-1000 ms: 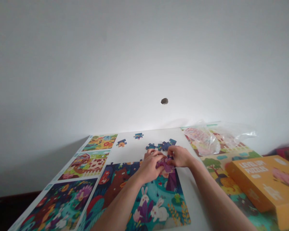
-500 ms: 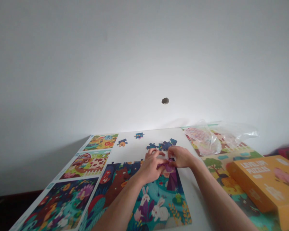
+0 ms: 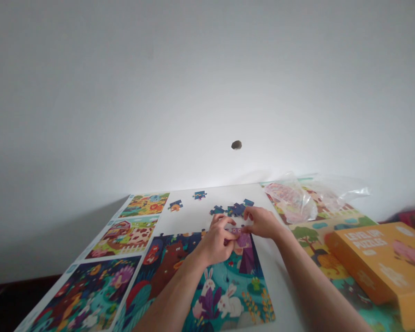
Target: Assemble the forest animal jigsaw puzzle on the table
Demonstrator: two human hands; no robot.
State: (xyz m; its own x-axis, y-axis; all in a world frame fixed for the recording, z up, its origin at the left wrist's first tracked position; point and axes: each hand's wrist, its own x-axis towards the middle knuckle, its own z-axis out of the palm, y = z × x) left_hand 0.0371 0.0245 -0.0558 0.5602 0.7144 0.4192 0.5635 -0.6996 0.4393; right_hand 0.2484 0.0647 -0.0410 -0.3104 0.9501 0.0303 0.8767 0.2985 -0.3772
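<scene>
A partly assembled jigsaw (image 3: 224, 276) with rabbits, a bear and a purple tree lies on the white table. My left hand (image 3: 218, 240) rests over its upper edge, fingers spread and touching the purple section. Beside it, at the upper right corner, my right hand (image 3: 261, 222) has its thumb and forefinger apart, with the thumb near the purple piece's edge. Loose dark blue pieces (image 3: 235, 209) lie just beyond both hands. Farther left are an orange-and-blue piece (image 3: 175, 205) and another blue piece (image 3: 199, 195).
Printed picture sheets (image 3: 90, 290) line the left side. On the right, an orange puzzle box (image 3: 373, 258) sits on a colourful sheet (image 3: 306, 237), with clear plastic bags (image 3: 297, 200) behind it. A white wall (image 3: 207, 92) with a hole rises behind the table.
My right hand has lifted slightly away from the purple corner, and its fingers have parted. My left hand has barely moved.
</scene>
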